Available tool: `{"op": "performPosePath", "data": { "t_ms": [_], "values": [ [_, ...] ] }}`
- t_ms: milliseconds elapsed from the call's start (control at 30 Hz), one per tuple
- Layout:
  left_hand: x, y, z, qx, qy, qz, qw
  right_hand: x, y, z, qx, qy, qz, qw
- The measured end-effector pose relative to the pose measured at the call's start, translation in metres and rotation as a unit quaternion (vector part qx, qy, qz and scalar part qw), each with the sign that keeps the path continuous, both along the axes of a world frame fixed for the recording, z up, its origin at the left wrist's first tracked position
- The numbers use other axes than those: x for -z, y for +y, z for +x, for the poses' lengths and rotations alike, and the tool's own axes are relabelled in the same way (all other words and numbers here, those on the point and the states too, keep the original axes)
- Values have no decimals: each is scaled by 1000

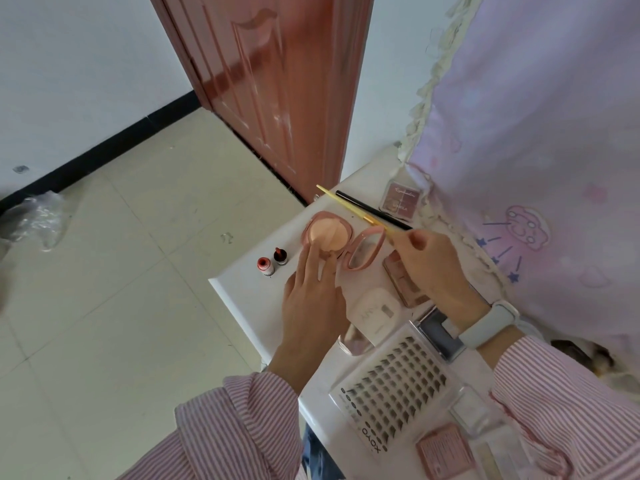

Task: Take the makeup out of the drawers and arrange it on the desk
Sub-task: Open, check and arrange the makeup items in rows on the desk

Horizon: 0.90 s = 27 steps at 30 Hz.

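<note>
— Makeup lay along the white desk [242,296]: lash tray [391,386] nearest, open pink compact [327,237] farther.

— And the hands?

— Left hand [311,292] pressed straight fingers on the compact's powder; right hand [429,268] pinched a yellow brush [349,209].

— Best, I judged, to steady the compact and lay the brush parallel to the black brush [372,210].

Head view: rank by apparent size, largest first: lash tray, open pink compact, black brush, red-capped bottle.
1. Lash tray, though it lies nearest the camera, which inflates it.
2. Open pink compact, base plus raised lid.
3. Black brush: long but thin, partly hidden.
4. Red-capped bottle.
</note>
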<state>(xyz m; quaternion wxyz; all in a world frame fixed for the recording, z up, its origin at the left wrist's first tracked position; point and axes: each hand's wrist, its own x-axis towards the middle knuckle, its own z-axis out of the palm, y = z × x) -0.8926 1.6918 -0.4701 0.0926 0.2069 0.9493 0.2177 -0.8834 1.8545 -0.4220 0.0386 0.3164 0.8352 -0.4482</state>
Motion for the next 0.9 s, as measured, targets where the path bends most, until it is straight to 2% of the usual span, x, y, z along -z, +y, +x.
{"op": "performPosePath", "data": {
  "t_ms": [133,300,533,733,833,900],
  "values": [
    [2,0,-1,10,10,-29,999,15,20,-10,-103,38,198,974],
    [0,-4,-3,9,-7,-64,998,39,19,-19,-216,25,343,914],
    [-7,-9,-3,18,-8,-92,996,43,8,-21,-238,50,346,906],
    [-3,-14,2,21,5,-96,995,45,10,-11,-274,82,299,910],
    [2,-18,1,29,24,-95,995,44,17,-9,-242,121,309,912],
    [6,-20,2,34,32,-94,994,44,26,-12,-185,92,334,920]
  ]
}}
